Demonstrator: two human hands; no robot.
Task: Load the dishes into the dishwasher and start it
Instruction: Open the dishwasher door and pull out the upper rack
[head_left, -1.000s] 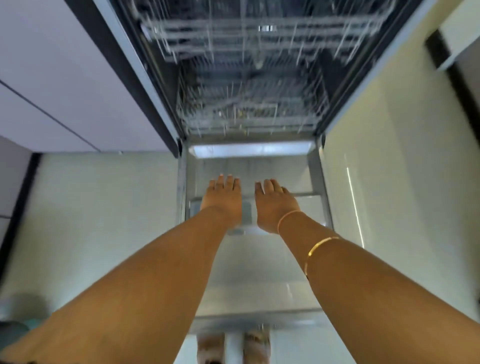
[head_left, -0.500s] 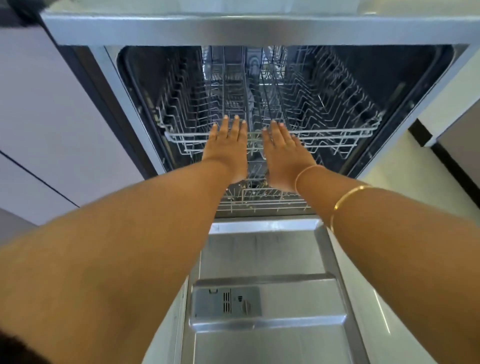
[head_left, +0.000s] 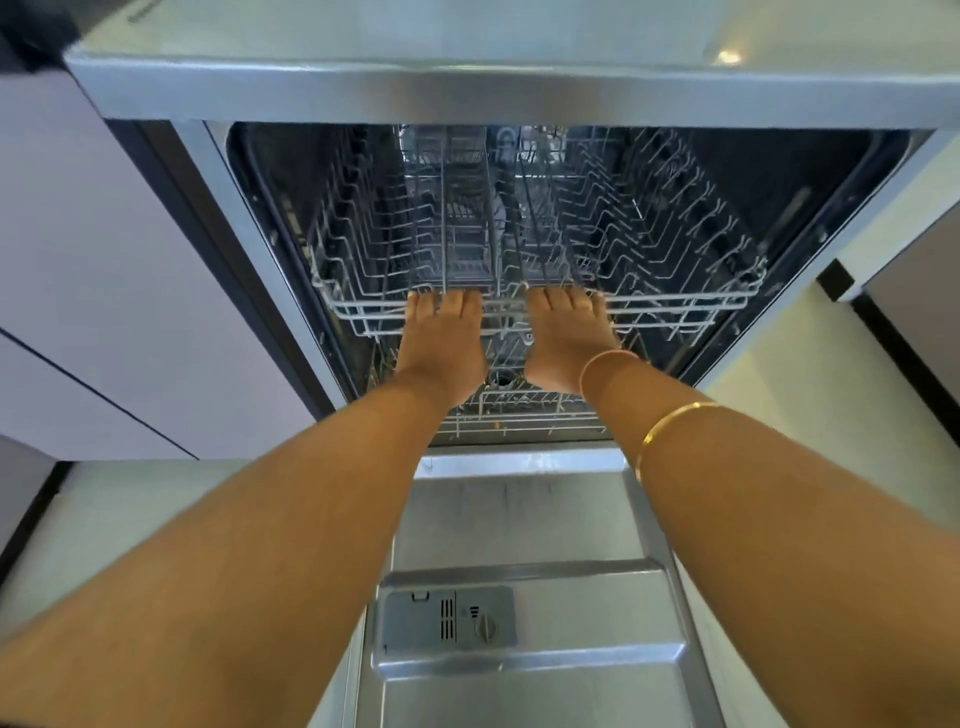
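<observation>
- Fingers (head_left: 457, 304) of left hand (head_left: 441, 348) and right hand (head_left: 566, 343): tips curl over the upper rack (head_left: 675, 301) rail, out of my sight.
- Lower rack (head_left: 519, 421): mostly hidden behind my view of the wrists.
- Door (head_left: 530, 519): cut off at bottom edge.
- Tub rear (head_left: 498, 171): too dim to read.

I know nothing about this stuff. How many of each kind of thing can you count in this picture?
Wire racks: 2, upper rack and lower rack
Hands: 2, left hand and right hand
Bracelets: 2, gold bangle and pink band, both on the right arm
Open dishwasher door: 1
Total: 7
</observation>
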